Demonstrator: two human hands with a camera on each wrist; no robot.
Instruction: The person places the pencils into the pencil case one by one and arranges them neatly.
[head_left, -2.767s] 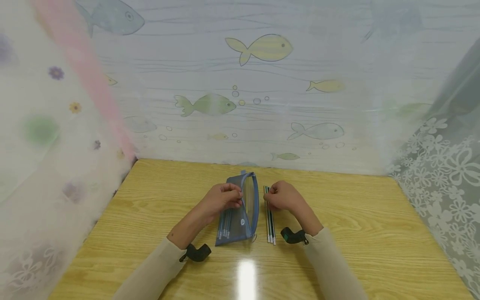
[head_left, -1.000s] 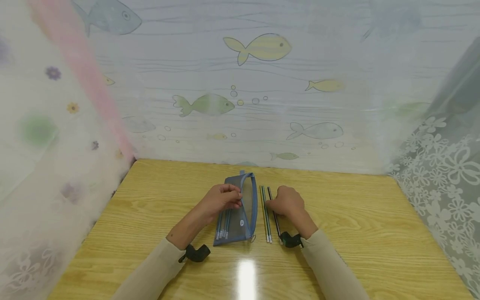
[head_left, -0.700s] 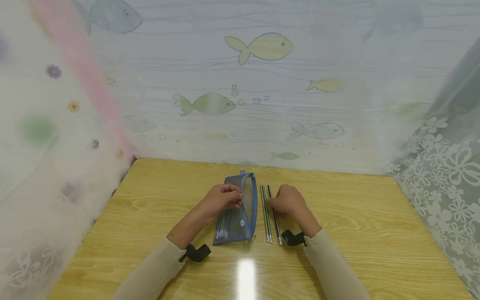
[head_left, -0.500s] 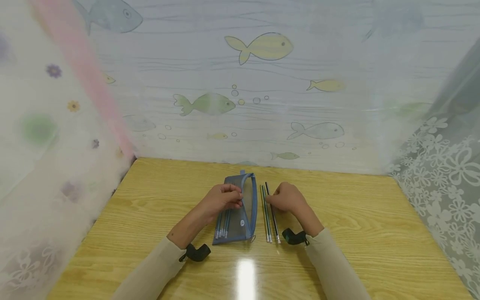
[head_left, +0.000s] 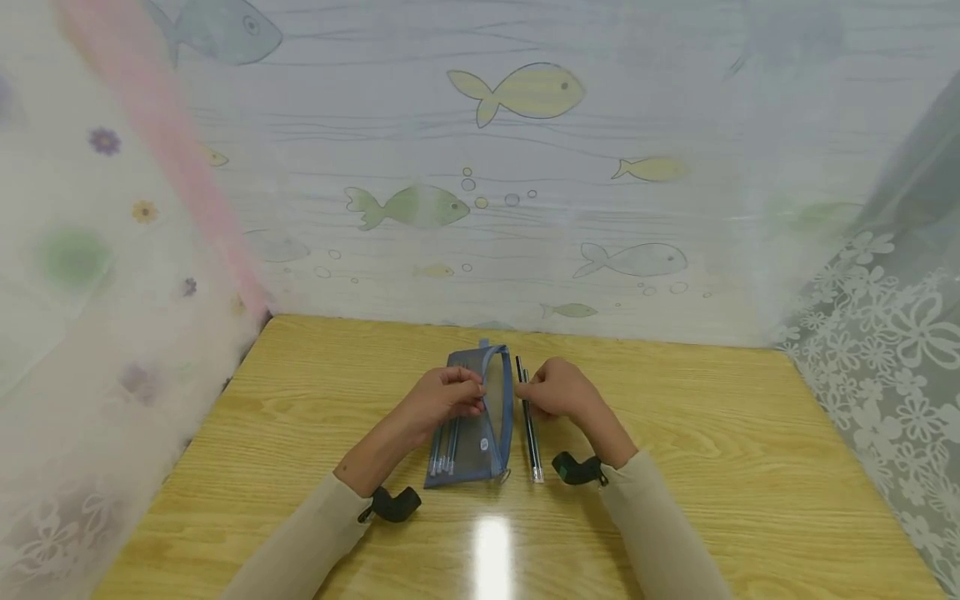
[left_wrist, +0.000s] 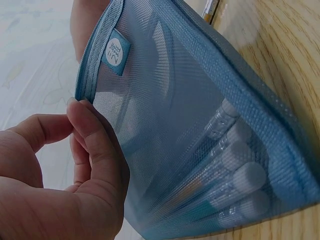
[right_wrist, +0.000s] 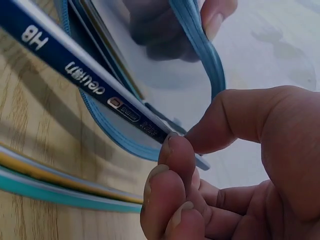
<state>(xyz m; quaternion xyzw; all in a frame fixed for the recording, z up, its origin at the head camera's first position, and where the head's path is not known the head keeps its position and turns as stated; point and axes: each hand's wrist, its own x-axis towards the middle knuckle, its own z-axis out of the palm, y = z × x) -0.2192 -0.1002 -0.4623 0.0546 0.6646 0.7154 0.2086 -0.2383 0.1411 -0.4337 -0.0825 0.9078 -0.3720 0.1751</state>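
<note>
My left hand (head_left: 448, 393) pinches the rim of a blue mesh pencil case (left_wrist: 165, 100), holding its zipped mouth apart. Several pencils with white erasers (left_wrist: 242, 177) lie inside, seen through the mesh. Just right of the case, my right hand (head_left: 558, 389) pinches a dark blue HB pencil (right_wrist: 90, 75) between thumb and fingers. In the right wrist view this pencil is raised above the wood and overlaps the case's opening. Under it on the table lie a yellow pencil (right_wrist: 50, 172) and a teal pencil (right_wrist: 50, 194), side by side.
The wood-grain table (head_left: 712, 467) runs back to a hanging sheet printed with fish (head_left: 420, 208). Flowered sheeting (head_left: 105, 208) borders the left side and a lace-patterned curtain (head_left: 892, 358) the right. Each wrist carries a black camera mount (head_left: 396, 505).
The right hand has parted the dark blue pencil from the other loose ones, first rightward, then lifted it leftward over them to the case. The left hand keeps its grip on the rim.
</note>
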